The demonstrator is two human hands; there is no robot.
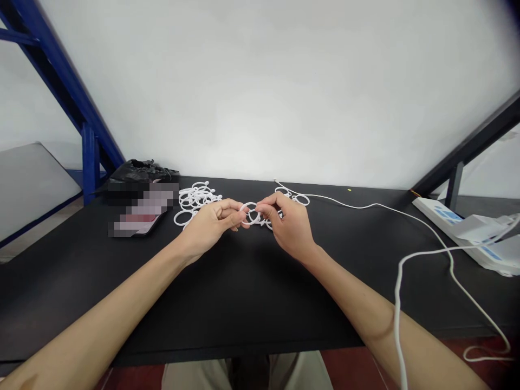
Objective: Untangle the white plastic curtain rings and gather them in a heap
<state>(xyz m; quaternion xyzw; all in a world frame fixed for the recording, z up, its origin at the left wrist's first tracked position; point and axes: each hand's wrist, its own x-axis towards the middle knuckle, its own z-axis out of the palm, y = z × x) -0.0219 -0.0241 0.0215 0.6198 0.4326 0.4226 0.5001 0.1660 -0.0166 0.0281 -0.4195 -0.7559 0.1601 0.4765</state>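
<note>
A white plastic ring (pixel 251 205) is held between both hands above the black table. My left hand (pixel 217 219) pinches its left side between thumb and fingers. My right hand (pixel 287 219) pinches at the ring's right side with thumb and forefinger. Left of and behind my left hand lies a pile of white rings (pixel 195 196), some with a small round knob. More white rings (pixel 300 199) lie behind my right hand, partly hidden by it. Whether the held ring is linked with another one, I cannot tell.
The black table (pixel 244 292) meets a white wall behind. At the left lie a blurred-out flat item (pixel 142 211) and a black plastic bag (pixel 140 172). A white cable (pixel 377 205) runs across the right side, over my right forearm, near a white power strip (pixel 467 233).
</note>
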